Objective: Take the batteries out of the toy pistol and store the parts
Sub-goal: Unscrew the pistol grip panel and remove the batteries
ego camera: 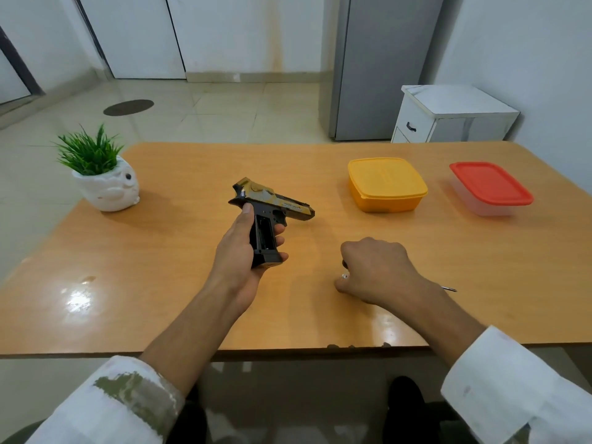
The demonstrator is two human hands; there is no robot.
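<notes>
A gold-and-black toy pistol (272, 203) is held above the middle of the wooden table (192, 299). My left hand (238, 251) grips its black handle, barrel pointing right. The side of the handle shows an open slot. My right hand (374, 270) rests on the table to the right of the pistol, fingers curled round a screwdriver (448, 288); only the thin metal tip at the wrist and a dark end at the knuckles show. A small shiny bit, perhaps a screw (344, 276), sits at its fingertips.
A yellow lidded box (386, 184) and a clear box with a red lid (490, 187) stand at the back right of the table. A white pot with a green plant (102, 177) stands at the back left. A white cabinet (448, 116) is beyond the table.
</notes>
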